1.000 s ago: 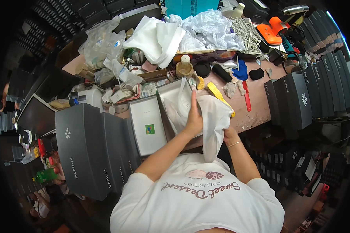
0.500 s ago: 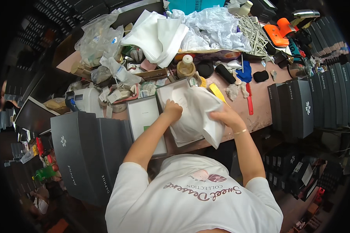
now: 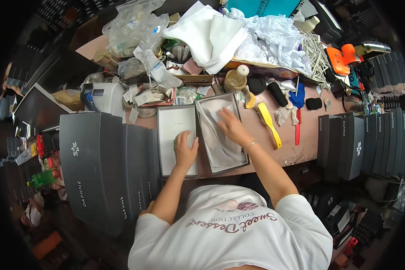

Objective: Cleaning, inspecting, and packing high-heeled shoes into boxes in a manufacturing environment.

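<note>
An open dark grey shoebox [image 3: 240, 155] lies at the table's front edge, lined with white tissue paper [image 3: 218, 144]. My right hand [image 3: 233, 128] rests on that paper with its fingers spread. What lies under the tissue is hidden. Left of the box, and close beside it, is a grey-rimmed lid [image 3: 165, 155], its white inside facing up. Over the lid's right side is my left hand [image 3: 185, 147], holding nothing, its thumb apart from the fingers.
Grey shoeboxes [image 3: 83, 157] stand stacked at my left and more [image 3: 342, 144] at my right. A yellow brush [image 3: 270, 125], a red brush [image 3: 297, 128] and a jar [image 3: 235, 80] lie beyond the box. Further back are white sheets [image 3: 207, 36] and crumpled tissue [image 3: 274, 38].
The white paper that both hands were handling now lies flat inside the box. My left hand has moved left over the lid. The view has shifted, with the yellow brush fully showing.
</note>
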The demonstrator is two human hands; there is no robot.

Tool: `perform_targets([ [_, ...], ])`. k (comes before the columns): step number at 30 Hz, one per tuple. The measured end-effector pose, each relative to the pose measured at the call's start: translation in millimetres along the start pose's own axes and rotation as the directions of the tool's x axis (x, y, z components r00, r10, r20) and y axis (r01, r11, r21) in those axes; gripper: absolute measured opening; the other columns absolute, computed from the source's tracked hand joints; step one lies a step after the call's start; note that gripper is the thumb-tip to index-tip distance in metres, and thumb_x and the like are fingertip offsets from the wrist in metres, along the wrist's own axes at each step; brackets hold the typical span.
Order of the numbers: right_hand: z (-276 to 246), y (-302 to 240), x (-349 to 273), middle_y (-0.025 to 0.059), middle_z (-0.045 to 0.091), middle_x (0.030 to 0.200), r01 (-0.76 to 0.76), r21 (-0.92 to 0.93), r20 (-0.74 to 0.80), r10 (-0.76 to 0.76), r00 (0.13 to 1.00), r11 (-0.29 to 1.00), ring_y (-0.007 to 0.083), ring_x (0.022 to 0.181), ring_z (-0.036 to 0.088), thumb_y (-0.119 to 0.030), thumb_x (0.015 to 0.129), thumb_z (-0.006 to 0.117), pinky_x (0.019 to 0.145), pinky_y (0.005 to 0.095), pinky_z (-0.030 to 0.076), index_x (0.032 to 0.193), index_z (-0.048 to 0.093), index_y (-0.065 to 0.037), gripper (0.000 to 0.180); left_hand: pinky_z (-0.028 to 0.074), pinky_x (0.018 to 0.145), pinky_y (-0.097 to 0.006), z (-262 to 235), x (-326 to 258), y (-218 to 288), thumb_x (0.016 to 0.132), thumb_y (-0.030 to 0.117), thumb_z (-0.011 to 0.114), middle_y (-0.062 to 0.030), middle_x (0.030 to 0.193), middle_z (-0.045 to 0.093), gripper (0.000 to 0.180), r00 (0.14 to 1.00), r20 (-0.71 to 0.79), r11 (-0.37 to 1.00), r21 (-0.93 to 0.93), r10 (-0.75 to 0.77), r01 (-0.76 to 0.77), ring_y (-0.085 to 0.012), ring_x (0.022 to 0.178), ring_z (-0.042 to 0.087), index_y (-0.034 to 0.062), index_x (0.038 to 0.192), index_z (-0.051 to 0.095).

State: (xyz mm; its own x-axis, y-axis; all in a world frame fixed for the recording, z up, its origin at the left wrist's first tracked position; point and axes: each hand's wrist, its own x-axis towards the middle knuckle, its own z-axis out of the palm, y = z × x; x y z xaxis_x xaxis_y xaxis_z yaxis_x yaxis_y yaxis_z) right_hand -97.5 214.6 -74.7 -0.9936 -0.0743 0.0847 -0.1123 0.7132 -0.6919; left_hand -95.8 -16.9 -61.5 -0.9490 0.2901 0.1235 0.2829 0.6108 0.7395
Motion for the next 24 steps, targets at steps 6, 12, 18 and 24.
perform_targets([
  [6, -33.8, 17.2, -73.1, 0.0314, 0.055, 0.113, -0.331, -0.007, 0.118, 0.33, 0.937, 0.944, 0.0451, 0.104, 0.054, -0.014, 0.081, 0.062, 0.091, 0.0445, 0.044, 0.133, 0.039, 0.001, 0.059, 0.044, 0.056, -0.042, 13.3, -59.6, -36.8, 0.084, 0.021, 0.063, -0.0159, 0.066, 0.052, 0.031, 0.983, 0.181, 0.991, 0.129, 0.007, -0.031, -0.0368, 0.057, 0.049, -0.0011, 0.066, 0.051],
  [12, -40.0, -24.0, -140.8, 0.0268, 0.059, 0.114, -0.467, 0.201, 0.213, 0.427, 0.879, 0.861, 0.0383, 0.105, 0.058, -0.023, 0.089, 0.056, 0.09, 0.0408, 0.045, 0.135, 0.038, 0.0, 0.055, 0.035, 0.048, -0.027, -95.6, -61.7, 51.4, 0.091, 0.017, 0.059, 0.0017, 0.066, 0.051, 0.031, 0.885, 0.343, 0.52, -0.717, -0.316, 0.464, -0.0096, 0.054, 0.044, 0.0036, 0.065, 0.049],
  [18, -79.3, -78.3, -130.0, 0.0132, 0.06, 0.113, -0.571, 0.66, 0.203, 0.616, 0.762, 0.488, 0.014, 0.1, 0.056, -0.034, 0.094, 0.054, 0.088, 0.0276, 0.045, 0.132, 0.049, -0.002, 0.049, 0.047, 0.08, -0.026, -10.8, -95.0, 6.7, 0.095, 0.023, 0.056, -0.0084, 0.112, 0.057, 0.038, 0.911, 0.382, 0.87, -0.387, -0.151, 0.307, -0.0136, 0.095, 0.057, 0.0003, 0.125, 0.052],
  [24, -46.0, -47.3, -136.0, 0.0171, 0.065, 0.078, -0.675, 0.184, 0.245, 0.631, 0.736, 0.715, 0.0272, 0.063, 0.06, -0.047, 0.088, 0.058, 0.062, 0.04, 0.05, 0.1, 0.063, 0.002, 0.051, 0.045, 0.086, -0.031, 19.9, -85.2, -12.6, 0.097, 0.025, 0.051, -0.0117, 0.117, 0.055, 0.041, 0.806, 0.502, 0.539, -0.604, -0.314, 0.587, -0.019, 0.101, 0.054, 0.0006, 0.128, 0.043],
])
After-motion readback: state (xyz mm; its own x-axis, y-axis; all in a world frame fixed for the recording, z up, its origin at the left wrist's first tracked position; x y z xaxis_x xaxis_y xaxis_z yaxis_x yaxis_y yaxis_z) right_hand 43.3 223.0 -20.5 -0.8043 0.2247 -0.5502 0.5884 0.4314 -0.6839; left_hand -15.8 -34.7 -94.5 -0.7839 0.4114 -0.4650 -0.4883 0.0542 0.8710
